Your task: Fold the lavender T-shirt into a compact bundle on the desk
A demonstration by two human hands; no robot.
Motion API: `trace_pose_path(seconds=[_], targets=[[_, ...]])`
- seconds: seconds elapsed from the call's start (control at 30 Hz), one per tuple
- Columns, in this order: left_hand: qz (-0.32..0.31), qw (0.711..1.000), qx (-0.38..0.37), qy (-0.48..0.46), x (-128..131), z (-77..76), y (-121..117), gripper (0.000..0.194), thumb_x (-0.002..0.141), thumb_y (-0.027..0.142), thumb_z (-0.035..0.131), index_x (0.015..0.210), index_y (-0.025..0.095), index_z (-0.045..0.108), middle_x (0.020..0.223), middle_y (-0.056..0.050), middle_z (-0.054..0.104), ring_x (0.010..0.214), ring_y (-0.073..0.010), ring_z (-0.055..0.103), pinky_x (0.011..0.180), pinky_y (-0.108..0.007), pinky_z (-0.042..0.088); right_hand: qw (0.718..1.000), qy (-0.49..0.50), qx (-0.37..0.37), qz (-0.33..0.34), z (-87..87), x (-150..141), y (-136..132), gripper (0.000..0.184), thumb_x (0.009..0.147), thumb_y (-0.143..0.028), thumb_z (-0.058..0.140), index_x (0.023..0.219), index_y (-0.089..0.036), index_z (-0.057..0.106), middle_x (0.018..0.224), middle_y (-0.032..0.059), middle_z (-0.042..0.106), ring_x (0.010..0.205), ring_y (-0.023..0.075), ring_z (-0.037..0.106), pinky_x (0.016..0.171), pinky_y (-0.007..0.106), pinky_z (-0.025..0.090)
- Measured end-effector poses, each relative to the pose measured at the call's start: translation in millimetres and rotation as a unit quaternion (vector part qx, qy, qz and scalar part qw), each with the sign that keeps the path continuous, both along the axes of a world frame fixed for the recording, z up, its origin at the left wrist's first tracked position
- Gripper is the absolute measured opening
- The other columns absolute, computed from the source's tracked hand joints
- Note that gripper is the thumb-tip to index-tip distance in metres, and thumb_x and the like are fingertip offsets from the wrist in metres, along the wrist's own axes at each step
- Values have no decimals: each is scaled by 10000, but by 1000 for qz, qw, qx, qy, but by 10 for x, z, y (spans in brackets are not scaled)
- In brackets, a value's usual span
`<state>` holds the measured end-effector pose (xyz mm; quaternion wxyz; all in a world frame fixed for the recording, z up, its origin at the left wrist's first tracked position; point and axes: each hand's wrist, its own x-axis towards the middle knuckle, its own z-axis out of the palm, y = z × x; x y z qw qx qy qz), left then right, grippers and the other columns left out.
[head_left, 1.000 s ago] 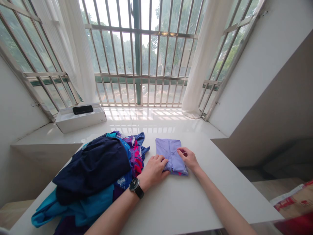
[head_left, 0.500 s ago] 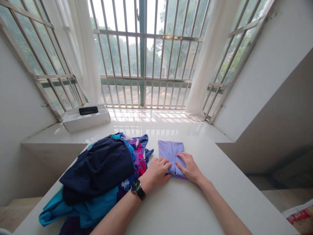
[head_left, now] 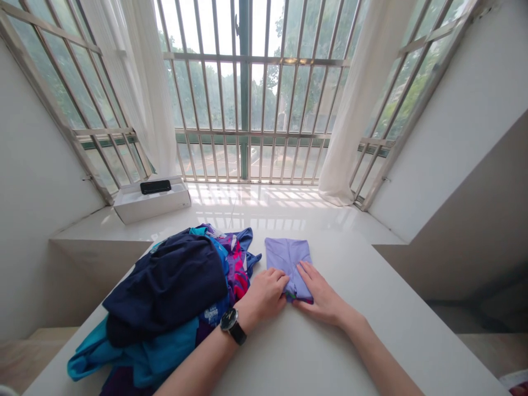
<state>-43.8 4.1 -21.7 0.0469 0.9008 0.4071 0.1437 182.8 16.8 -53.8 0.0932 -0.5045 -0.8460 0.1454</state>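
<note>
A folded light-purple garment [head_left: 287,253] lies as a small, nearly square packet on the white table, with a bit of multicoloured cloth showing at its near edge. My left hand [head_left: 268,289], a black watch [head_left: 232,324] on its wrist, has its curled fingers on the near left corner. On the near right corner is my right hand [head_left: 322,294], fingers over the top and thumb at the near edge. Both hands are closed on the cloth; the left thumb is partly hidden. Close by on the left sits a heap of clothes, a dark navy garment [head_left: 169,283] on top.
Teal cloth [head_left: 159,352] and a pink-purple patterned piece [head_left: 237,269] stick out of the heap. An open white box [head_left: 157,208] with a black device [head_left: 155,187] stands on the window ledge. Barred windows and white curtains [head_left: 344,165] are behind the table [head_left: 371,308].
My right hand has shifted toward the near right corner, its thumb now at the near edge. More coloured cloth shows along that edge. The view has turned slightly left.
</note>
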Motion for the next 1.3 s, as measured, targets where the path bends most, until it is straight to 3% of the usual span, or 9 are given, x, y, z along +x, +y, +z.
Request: trace_pose_path(seconds=[0.2, 0.43, 0.7, 1.07, 1.3], targets=[[20, 1000, -1, -10, -12, -20, 18, 383, 802, 123, 536, 1178, 168, 592, 1212, -91, 638, 1097, -263, 566, 985, -392, 479, 1000, 1, -7, -14, -5, -84, -28, 762, 885, -385, 525, 1542, -77, 290, 1632, 174, 181, 1512, 283, 132, 1230, 463, 193], [47, 998, -17, -46, -6, -35, 19, 379, 799, 79, 510, 1158, 159, 600, 1186, -94, 648, 1108, -253, 575, 995, -361, 481, 999, -30, 6, -29, 35, -151, -42, 742, 843, -259, 509, 1525, -38, 318, 1617, 192, 220, 1504, 286, 168, 1232, 452, 198], [46, 997, -13, -68, -26, -60, 64, 300, 827, 94, 539, 1105, 169, 622, 1159, -82, 663, 1113, -242, 583, 997, -351, 485, 999, -10, 21, -22, -17, -122, -27, 759, 809, -268, 550, 1518, -76, 355, 1610, 187, 247, 1497, 300, 197, 1222, 467, 225], [74, 995, -8, -67, 3, -67, 44, 187, 952, 196, 503, 1113, 185, 598, 1087, -70, 678, 1039, -224, 633, 886, -329, 536, 999, -33, 7, -36, 24, -169, -42, 702, 894, -338, 486, 1530, -87, 329, 1622, 169, 224, 1505, 289, 165, 1225, 459, 219], [46, 997, 18, -50, 11, -67, 25, 167, 978, 269, 492, 1028, 186, 628, 1066, -74, 667, 1047, -228, 622, 942, -357, 525, 999, -6, 28, -25, -94, -124, -5, 641, 937, -375, 422, 1523, -124, 351, 1614, 155, 259, 1497, 299, 198, 1212, 503, 243]])
